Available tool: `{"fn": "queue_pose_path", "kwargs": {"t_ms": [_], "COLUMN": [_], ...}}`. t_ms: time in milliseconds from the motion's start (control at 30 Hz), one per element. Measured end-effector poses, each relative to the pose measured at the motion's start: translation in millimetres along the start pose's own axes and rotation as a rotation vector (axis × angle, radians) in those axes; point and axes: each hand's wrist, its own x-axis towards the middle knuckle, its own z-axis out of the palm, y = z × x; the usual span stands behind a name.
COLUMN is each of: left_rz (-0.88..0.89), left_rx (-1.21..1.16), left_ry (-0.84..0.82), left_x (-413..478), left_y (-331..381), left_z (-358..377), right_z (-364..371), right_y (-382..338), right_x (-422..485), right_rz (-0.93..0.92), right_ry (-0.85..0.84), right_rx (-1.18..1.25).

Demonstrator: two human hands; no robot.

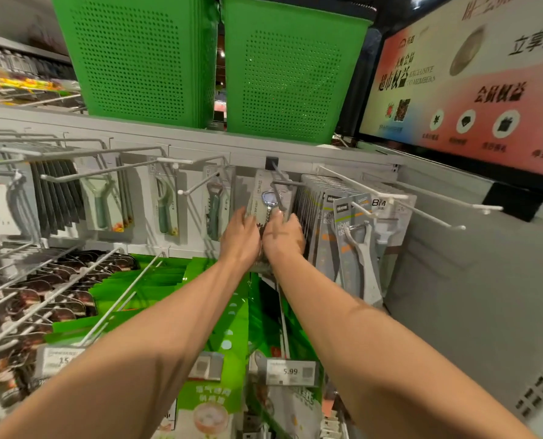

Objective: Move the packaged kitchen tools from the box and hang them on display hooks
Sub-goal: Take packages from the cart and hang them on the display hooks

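Reaching up through the middle of the frame, both bare forearms meet at a dark display hook (283, 183) in the centre of a grey shelf rail (200, 147). The left hand (240, 239) and the right hand (283, 237) sit side by side, nearly touching, and each grip is closed on the lower part of a stack of packaged corkscrews (268, 199), fingers curled around the cards from either side. The stack hangs on that hook, its top card showing a metal tool with a rounded head under clear plastic. Just right of the hands, a dense row of packaged peelers (355, 236) hangs on white hooks, grey cards marked with "HOME" lettering. To the left, packaged green-handled peelers (165, 210) and a packaged bottle opener (214, 213) hang on their own white hooks, well apart from one another. At the top of the frame, two green perforated baskets (283, 71) stand on the shelf top. A large poster (473, 83) with red and cream panels fills the upper right. Below the arms, green snack bags (207, 312) hang on long wire hooks, and a price tag (290, 372) reading 5.99 sits at lower centre.
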Motion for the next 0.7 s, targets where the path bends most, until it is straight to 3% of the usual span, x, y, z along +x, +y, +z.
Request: {"fn": "queue_pose_path", "kwargs": {"t_ms": [267,367,533,600,700], "left_rz": [-0.035,-0.020,0.023,0.051,0.082], "left_rx": [-0.097,-0.073,-0.052,-0.008,0.004], "left_ry": [0.098,0.051,-0.119,-0.152,-0.178], "left_x": [-66,-89,-112,-117,-119], "left_y": [18,26,27,28,30], "left_z": [-8,0,21,28,37], "right_z": [-47,-73,-124,-138,-150], "right_y": [21,30,61,74,87], "right_x": [-70,-88,-85,-72,-64], "right_rz": [-0.277,-0.386,-0.388,-0.255,-0.103], "right_ry": [0.182,0.294,0.593,0.519,0.253], "right_rx": [0.080,0.038,-0.111,-0.152,-0.117]}}
